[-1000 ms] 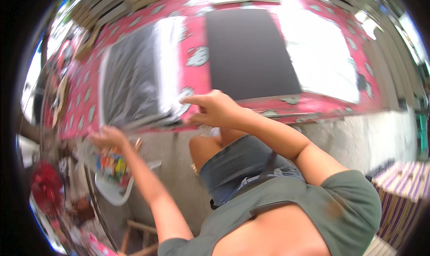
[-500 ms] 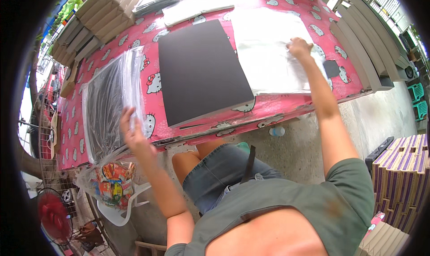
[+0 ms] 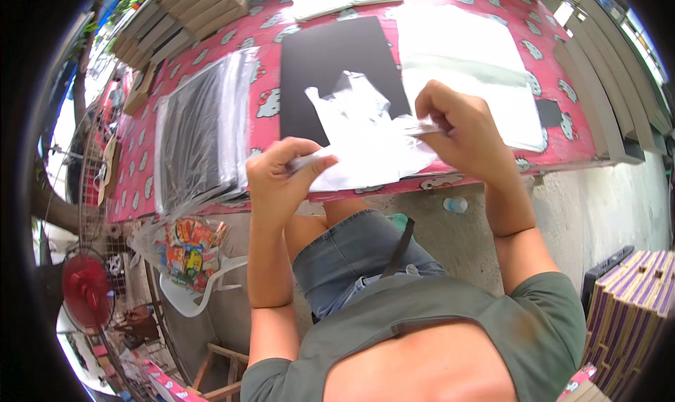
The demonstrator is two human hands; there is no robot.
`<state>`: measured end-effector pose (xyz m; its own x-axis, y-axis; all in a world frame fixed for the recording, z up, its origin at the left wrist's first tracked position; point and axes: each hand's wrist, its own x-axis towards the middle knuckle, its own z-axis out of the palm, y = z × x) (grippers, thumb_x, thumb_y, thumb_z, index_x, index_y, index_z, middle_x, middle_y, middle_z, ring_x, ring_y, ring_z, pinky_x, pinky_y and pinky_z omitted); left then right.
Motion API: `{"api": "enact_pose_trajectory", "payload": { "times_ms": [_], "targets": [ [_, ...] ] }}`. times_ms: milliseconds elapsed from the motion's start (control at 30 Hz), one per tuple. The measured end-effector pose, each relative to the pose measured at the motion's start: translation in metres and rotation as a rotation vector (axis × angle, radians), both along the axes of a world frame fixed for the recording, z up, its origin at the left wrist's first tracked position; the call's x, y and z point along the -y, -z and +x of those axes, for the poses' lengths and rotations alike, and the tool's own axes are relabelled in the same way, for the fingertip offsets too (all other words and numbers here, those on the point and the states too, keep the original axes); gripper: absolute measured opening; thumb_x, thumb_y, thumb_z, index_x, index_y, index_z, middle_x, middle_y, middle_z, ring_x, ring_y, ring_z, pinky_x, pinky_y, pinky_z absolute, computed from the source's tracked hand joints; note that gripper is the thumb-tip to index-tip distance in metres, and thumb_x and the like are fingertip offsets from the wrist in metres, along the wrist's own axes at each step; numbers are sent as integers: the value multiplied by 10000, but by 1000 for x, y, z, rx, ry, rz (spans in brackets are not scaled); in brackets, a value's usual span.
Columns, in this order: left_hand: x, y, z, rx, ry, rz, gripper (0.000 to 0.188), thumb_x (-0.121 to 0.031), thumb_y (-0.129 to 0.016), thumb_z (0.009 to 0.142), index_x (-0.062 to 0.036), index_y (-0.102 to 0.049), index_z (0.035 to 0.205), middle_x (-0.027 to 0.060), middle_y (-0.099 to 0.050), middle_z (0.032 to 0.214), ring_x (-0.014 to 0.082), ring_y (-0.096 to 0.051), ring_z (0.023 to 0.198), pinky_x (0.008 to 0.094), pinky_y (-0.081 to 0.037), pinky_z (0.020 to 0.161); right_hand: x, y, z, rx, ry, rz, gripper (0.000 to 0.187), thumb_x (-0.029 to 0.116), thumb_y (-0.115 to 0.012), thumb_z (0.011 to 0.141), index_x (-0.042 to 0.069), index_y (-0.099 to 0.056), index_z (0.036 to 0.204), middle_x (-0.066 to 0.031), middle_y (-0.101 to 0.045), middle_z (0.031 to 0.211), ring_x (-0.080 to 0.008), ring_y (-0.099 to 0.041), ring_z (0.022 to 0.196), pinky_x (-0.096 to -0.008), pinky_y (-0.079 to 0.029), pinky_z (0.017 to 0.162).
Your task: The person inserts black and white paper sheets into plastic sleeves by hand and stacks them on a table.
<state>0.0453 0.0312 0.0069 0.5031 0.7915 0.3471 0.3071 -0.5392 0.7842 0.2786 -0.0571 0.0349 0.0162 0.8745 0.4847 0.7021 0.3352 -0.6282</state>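
Note:
Between my two hands is a thin, crumpled white sheet (image 3: 373,149), bunched up over the near part of a flat black box (image 3: 330,47). My left hand (image 3: 281,180) pinches its left edge near the front of the table. The right-hand edge is gripped by my right hand (image 3: 460,131), fingers curled. Whether the sheet is paper, cloth or a plastic bag I cannot tell. Right of the black box lies a pile of flat white sheets (image 3: 464,43). On the left sits a stack of clear plastic sleeves (image 3: 200,135), wrinkled and shiny.
A pink patterned cloth covers the table (image 3: 137,184). Stacked grey-brown boxes (image 3: 190,12) stand far left; long grey panels (image 3: 605,72) line the right edge. Below are a bag of colourful packets (image 3: 190,251) on a white chair (image 3: 190,296), a red fan (image 3: 88,289) and a bottle (image 3: 455,204).
My right hand has moved left from the white pile and now holds a white sheet over the black box. My left hand has shifted right from beside the clear sleeves and grips the sheet too.

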Motion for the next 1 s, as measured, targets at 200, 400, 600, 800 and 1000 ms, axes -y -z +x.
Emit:
{"api": "enact_pose_trajectory", "payload": {
  "times_ms": [200,400,600,800,1000],
  "targets": [
    [1,-38,-55,332,-208,127,203,45,-708,593,-19,-625,767,-1,-543,693,63,-485,631,186,-361,547,-42,-39,-8,472,-52,262,452,265,-758,549,78,-621,937,-159,-522,1093,-308,-503,950,-375,-420,792],
    [21,-61,-135,223,-312,307,269,63,-652,641,-53,-636,883,4,-490,762,107,-462,721,222,-380,641,-108,-23,-142,-245,-540,-113,195,-17,-590,662,-40,-560,853,-106,-534,749,-162,-478,687,-266,-405,646],
    [80,-7,-220,679,-333,-406,527,-201,-730,701,-73,-462,1136,-10,-500,868,70,-483,797,207,-410,697,-70,-16,-231,-413,-527,54,97,-25,-546,656,-34,-569,750,-99,-511,677,-170,-507,644,-246,-393,609],
    [137,43,-253,835,-608,-196,173,-216,-595,828,-54,-542,855,-56,-506,704,7,-452,618,168,-373,552,-81,28,-281,-323,-736,11,230,100,-591,767,-6,-441,628,-28,-344,567,-106,-305,545,-244,-266,487],
    [173,42,-276,1050,-728,-281,309,-142,-680,749,-45,-497,978,-35,-532,748,35,-482,644,174,-392,556,-60,21,-326,-430,-769,-183,169,94,-575,805,-16,-523,689,-3,-380,635,-99,-347,562,-216,-275,509]
  ]
}}
